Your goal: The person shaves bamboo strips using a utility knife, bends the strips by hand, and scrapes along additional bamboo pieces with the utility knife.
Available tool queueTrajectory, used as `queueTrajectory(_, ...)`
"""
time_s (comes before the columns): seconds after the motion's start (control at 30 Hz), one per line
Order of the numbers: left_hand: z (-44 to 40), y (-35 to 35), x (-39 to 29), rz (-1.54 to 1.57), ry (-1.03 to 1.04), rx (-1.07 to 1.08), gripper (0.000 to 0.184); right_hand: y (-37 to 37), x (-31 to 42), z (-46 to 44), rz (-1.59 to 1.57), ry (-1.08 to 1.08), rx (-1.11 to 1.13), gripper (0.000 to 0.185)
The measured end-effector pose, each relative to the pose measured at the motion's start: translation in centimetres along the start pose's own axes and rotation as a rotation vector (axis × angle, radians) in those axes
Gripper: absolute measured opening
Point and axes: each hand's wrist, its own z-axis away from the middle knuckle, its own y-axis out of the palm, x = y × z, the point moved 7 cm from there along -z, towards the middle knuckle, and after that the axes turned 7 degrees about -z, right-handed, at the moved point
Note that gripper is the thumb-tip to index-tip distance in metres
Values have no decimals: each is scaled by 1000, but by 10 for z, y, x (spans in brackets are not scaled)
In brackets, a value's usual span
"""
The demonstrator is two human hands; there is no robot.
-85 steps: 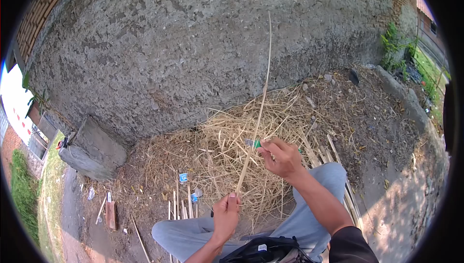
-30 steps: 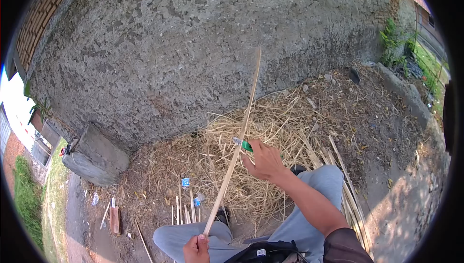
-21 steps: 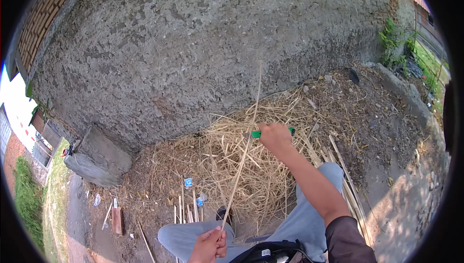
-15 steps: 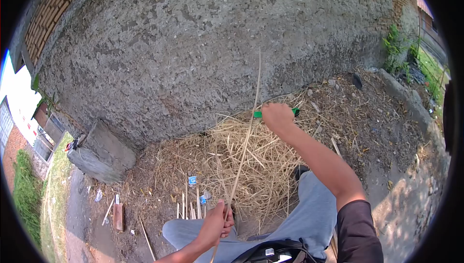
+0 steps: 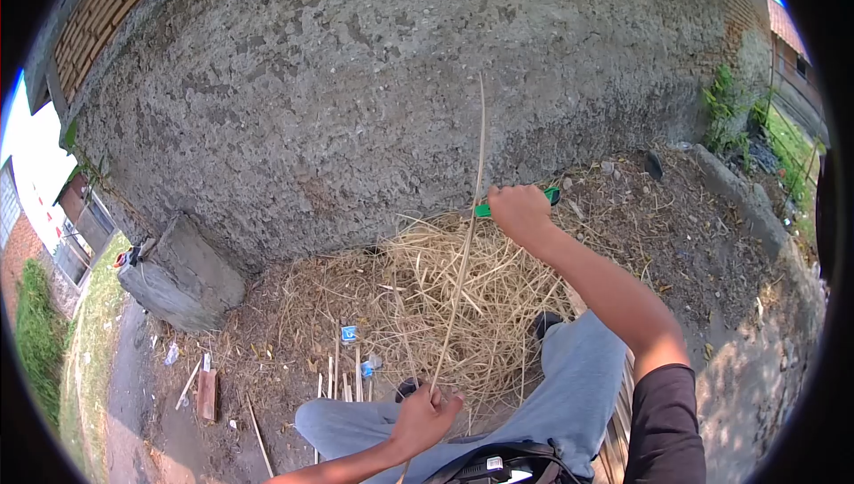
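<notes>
One thin strip (image 5: pixel 459 295), pinched in the closed left hand (image 5: pixel 424 422), rising over the straw heap (image 5: pixel 507 306); one green tool (image 5: pixel 483 211), clenched in the right hand (image 5: pixel 520 215), liable to slip should the strip bow.

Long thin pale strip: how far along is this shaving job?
Done: the big heap of straw-coloured shavings by the rough grey wall suggests plenty already cut.
In hand: left hand grips the long thin pale strip; right hand has the green-handled tool at it.
Left: perhaps the pale slats near the left knee, though I can't tell whether those are finished.
</notes>
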Motion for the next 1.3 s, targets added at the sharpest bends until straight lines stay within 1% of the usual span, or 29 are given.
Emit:
queueTrajectory(0.13, 3, 5, 3, 49, -36, 88, 44, 6, -13, 2, 33, -34, 7, 11)
queueTrajectory(0.2, 13, 15, -1, 203, 13, 242, 39, 23, -15, 4, 72, -135, 98, 12)
queueTrajectory(0.23, 13, 16, -2, 203, 12, 251, 39, 29, -17, 4, 73, -130, 106, 12)
queueTrajectory(0.3, 13, 20, -10, 302, 17, 324, 31, 40, -18, 7, 65, -145, 164, 12)
queueTrajectory(0.33, 12, 20, -11, 306, 19, 331, 31, 44, -19, 7, 70, -143, 170, 12)
queueTrajectory(0.4, 7, 11, -9, 166, 30, 269, 22, 49, -19, 6, 92, -133, 202, 14)
queueTrajectory(0.43, 6, 9, -12, 164, 33, 270, 22, 51, -18, 3, 93, -130, 202, 14)
queueTrajectory(0.5, 9, -7, -22, 48, 94, 82, 14, 50, -17, -2, 36, -34, 184, 13)
queueTrajectory(0.53, 9, -6, -23, 48, 96, 81, 14, 50, -14, -6, 38, -33, 183, 13)
queueTrajectory(0.6, 13, -12, -23, -71, 135, -26, 10, 55, -8, -11, 18, -32, 177, 14)
queueTrajectory(0.63, 11, -16, -20, -77, 132, -28, 10, 60, -7, -14, 12, -32, 174, 14)
queueTrajectory(0.7, 7, -17, -14, -37, 68, 54, 10, 70, -2, -17, -14, -67, 159, 14)
queueTrajectory(0.73, 5, -22, -14, -41, 63, 51, 10, 75, -1, -21, -21, -70, 157, 14)
queueTrajectory(0.8, 3, -22, -18, -49, 7, 173, 17, 74, 2, -26, 1, -70, 172, 15)
queueTrajectory(0.83, 1, -22, -14, -48, 10, 164, 17, 69, 0, -33, 5, -74, 164, 15)
queueTrajectory(0.9, 7, -34, -12, -201, 85, -50, 11, 66, -4, -36, -17, -42, 118, 15)
queueTrajectory(0.93, 3, -36, -11, -205, 90, -54, 11, 63, -6, -41, -16, -39, 111, 15)
queueTrajectory(1.0, 4, -37, -16, -151, 3, 26, 10, 60, -3, -34, -14, -65, 122, 15)
queueTrajectory(1.03, -1, -39, -18, -150, 17, 17, 10, 55, -6, -39, -3, -62, 110, 15)
queueTrajectory(1.1, -1, -34, -22, -84, 94, 91, 11, 64, -6, -40, -30, -28, 152, 15)
queueTrajectory(1.13, -4, -34, -19, -83, 101, 81, 11, 64, -6, -46, -24, -30, 141, 15)
queueTrajectory(1.2, -3, -38, -11, -426, 50, -101, 8, 66, -5, -51, -5, -18, 146, 15)
queueTrajectory(1.23, -8, -42, -9, -426, 60, -114, 8, 64, -7, -57, 3, -17, 131, 15)
queueTrajectory(1.3, -4, -41, -9, -98, 36, 53, 10, 74, 3, -54, 44, -65, 146, 13)
